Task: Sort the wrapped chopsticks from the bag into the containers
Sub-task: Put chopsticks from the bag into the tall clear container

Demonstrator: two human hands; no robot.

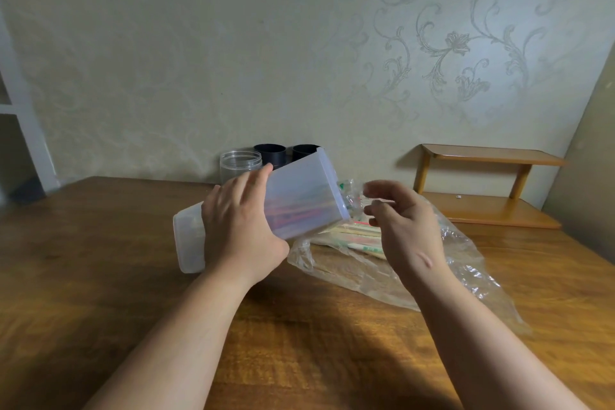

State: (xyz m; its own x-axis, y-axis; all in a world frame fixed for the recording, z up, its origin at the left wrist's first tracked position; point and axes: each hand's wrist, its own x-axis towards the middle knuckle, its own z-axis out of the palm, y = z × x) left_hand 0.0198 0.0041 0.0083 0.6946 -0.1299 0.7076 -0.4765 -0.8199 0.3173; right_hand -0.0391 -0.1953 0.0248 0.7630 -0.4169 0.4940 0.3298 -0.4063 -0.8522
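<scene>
Wrapped chopsticks (357, 236) lie in a loose bundle inside the clear plastic bag (416, 276), which is spread flat on the desk (133, 309), right of centre.

1. Left hand (239, 226): fingers and thumb wrap the translucent rectangular container (299, 196) and hold it tilted, its base low on the left and its mouth raised over the bag opening.
2. Right hand (406, 226): fingers loosely curled just beside the container mouth. Whether they pinch the crumpled bag film cannot be told.
3. Reddish streaks show through the container wall; these are probably chopsticks already loaded.

Step in hand, as judged: filling this container. The next move calls for taking 1 pair from the bag and feeding it end-first into the mouth.

Behind stand 1 clear jar (240, 165) and 2 black cups (269, 154), both open-topped.

Wrappers carry green and red marks; no writing is legible.
</scene>
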